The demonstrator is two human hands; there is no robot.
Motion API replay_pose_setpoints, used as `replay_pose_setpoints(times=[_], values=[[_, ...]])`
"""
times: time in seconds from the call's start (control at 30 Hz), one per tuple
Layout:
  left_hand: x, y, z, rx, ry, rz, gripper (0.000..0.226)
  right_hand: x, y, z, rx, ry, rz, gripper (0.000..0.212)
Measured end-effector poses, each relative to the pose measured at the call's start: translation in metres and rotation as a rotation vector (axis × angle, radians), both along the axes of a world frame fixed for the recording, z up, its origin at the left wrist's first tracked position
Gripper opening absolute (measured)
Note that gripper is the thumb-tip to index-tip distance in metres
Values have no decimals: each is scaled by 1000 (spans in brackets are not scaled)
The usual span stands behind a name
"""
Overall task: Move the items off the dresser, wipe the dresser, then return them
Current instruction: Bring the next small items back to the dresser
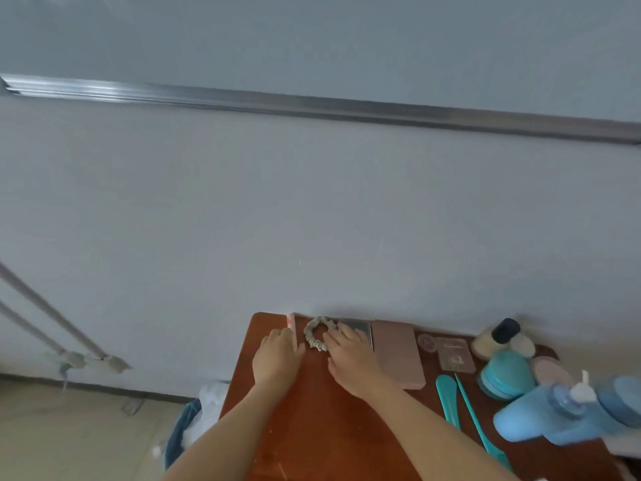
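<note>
Where two hands [277, 359] [350, 359] rest, one scrunchie [309, 336].

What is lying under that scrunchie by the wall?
Bare dresser top shows inside the scrunchie ring. The right hand covers its right edge, so whether it overlaps the grey flat item is hidden.

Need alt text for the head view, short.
Two bare hands rest at the back of a brown dresser against a white wall: the left hand touches a pink item, the right hand is at a beige scrunchie. Right of them sit a pink box, teal combs and blue bottles.
</note>
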State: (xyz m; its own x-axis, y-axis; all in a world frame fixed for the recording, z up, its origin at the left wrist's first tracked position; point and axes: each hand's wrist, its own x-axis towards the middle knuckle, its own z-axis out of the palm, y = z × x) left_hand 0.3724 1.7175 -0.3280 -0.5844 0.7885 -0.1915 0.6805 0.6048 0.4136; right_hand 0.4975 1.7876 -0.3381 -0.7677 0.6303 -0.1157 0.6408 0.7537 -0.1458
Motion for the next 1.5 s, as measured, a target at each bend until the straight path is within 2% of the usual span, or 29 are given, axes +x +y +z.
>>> replay_pose_setpoints(times=[0.17,0.43,0.77,0.9,1.03,1.23,1.3,1.4,1.43,1.5], values=[[-4,17,-9,-37,0,80,20,-10,11,-20,90,60,-43,27],[-12,14,-10,-25,-4,117,22,-19,9,-25,197,66,-34,29],[-43,-22,12,46,-25,49,19,-11,-21,3,282,89,-12,25],[-55,-34,25,112,-28,-73,32,6,-49,26,388,25,-97,24],[-52,-51,44,201,-25,-255,30,30,-103,63,462,-71,-252,32],[-2,-93,79,260,-50,-585,31,81,-205,102,570,-246,-408,27],[28,-109,86,238,-10,-716,34,103,-240,107,568,-305,-521,28],[77,-140,97,227,-84,-794,16,146,-293,106,421,-354,-735,32],[94,-149,98,233,-97,-831,16,160,-310,106,375,-344,-810,34],[130,-168,99,229,-109,-933,17,186,-352,113,392,-388,-936,32]])
